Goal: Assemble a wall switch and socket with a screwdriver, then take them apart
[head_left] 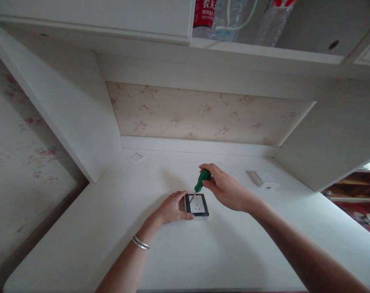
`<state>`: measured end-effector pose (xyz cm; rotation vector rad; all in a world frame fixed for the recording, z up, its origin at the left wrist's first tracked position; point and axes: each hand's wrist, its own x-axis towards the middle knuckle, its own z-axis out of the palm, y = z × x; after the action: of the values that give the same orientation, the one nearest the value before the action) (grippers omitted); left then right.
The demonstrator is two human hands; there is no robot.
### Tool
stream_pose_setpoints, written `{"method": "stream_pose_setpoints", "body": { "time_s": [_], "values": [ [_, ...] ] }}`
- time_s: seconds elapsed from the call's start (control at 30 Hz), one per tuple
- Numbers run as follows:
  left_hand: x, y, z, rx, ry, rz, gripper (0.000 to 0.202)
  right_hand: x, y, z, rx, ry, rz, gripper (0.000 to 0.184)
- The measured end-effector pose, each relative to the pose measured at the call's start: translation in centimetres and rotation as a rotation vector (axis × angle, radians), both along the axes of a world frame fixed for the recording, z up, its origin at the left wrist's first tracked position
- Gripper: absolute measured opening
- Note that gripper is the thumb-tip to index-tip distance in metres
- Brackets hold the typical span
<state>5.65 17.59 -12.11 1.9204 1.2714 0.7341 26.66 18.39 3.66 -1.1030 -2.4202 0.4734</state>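
A wall socket (197, 204) with a white face and a dark frame lies face up on the white tabletop (242, 252). My left hand (172, 208) grips its left side, thumb along the near edge and fingers at the far left corner. In my right hand (223, 186) is a screwdriver (202, 179) with a green handle, held tilted. Its thin shaft slants down to the left, and the tip meets the left part of the socket's frame. Whether a screw sits under the tip is too small to tell.
A thin white square frame (137, 157) lies at the back left of the tabletop. Toward the back right sits a white box-like piece (266, 179). White side panels flank the table, and an overhead shelf (264, 48) holds plastic bottles (204, 16).
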Motion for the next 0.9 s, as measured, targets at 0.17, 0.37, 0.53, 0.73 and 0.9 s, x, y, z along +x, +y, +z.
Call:
{"method": "stream_pose_setpoints", "body": {
  "time_s": [0.17, 0.37, 0.53, 0.73, 0.9],
  "values": [
    [0.0, 0.0, 0.0, 0.017, -0.012, -0.004, 0.086, -0.8, -1.1, 0.9, 0.026, -0.067, 0.08, 0.038],
    [0.1, 0.0, -0.1, 0.032, -0.006, -0.002, 0.084, -1.0, -1.0, 1.2, 0.027, -0.09, 0.07, 0.038],
    [0.1, 0.1, -0.2, 0.04, 0.002, 0.001, 0.087, -0.6, -0.4, 1.0, 0.027, -0.075, 0.044, 0.038],
    [0.0, 0.0, -0.1, 0.02, -0.003, 0.001, 0.088, -0.8, -0.7, 1.0, 0.015, -0.062, 0.061, 0.039],
    [0.1, -0.2, 0.5, 0.007, -0.032, -0.011, 0.084, -1.4, -1.4, 1.6, 0.066, -0.143, 0.073, 0.032]
  ]
}}
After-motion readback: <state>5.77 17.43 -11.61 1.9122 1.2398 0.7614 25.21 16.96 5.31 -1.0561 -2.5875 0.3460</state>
